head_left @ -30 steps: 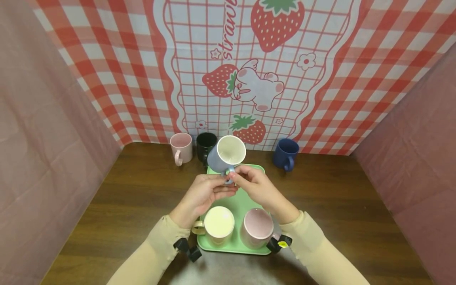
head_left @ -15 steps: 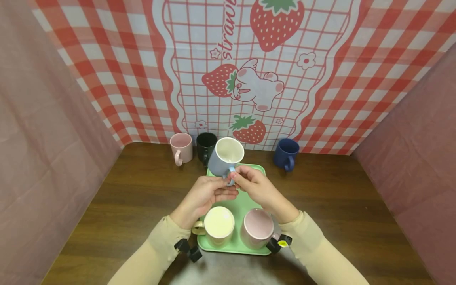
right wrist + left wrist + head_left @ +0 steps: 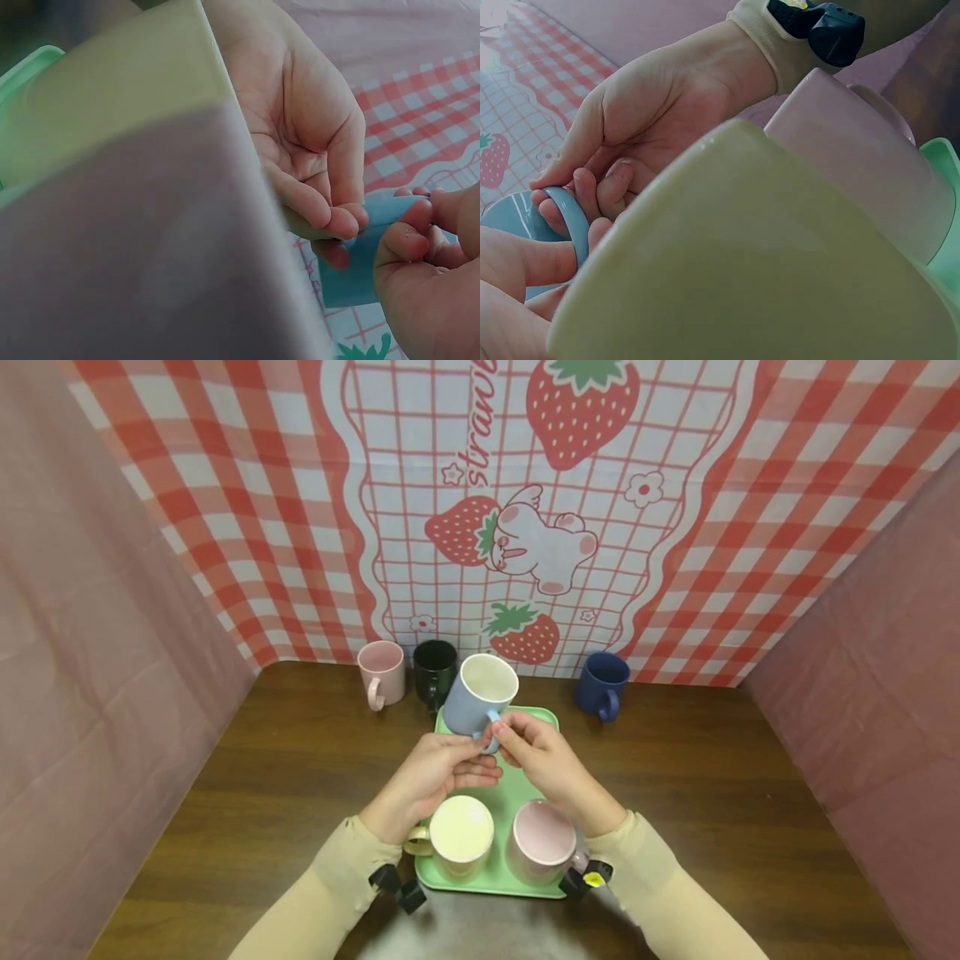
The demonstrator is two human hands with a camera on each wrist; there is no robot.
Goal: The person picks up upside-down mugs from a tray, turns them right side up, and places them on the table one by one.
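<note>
A light blue mug (image 3: 472,706) with a white inside is held tilted above the far end of a green tray (image 3: 506,792), its mouth facing up toward the head camera. My right hand (image 3: 553,762) pinches the handle between thumb and fingers from the right. From the left, my left hand (image 3: 422,777) pinches the lower part of the same handle, its other fingers stretched underneath. The right wrist view shows both hands' fingertips meeting at the blue mug (image 3: 349,277). Below my wrists, a pale yellow mug (image 3: 461,828) and a dusty pink mug (image 3: 543,837) stand upright on the tray.
Along the back of the wooden table (image 3: 712,793) stand a light pink mug (image 3: 384,675), a black mug (image 3: 433,670) partly behind the blue one, and a dark blue mug (image 3: 602,682) to the right. A red checked cloth (image 3: 262,510) hangs behind them.
The light blue mug has come down slightly toward me, and more of its outer side shows. Both hands keep their hold on the handle. The other mugs stay in place.
</note>
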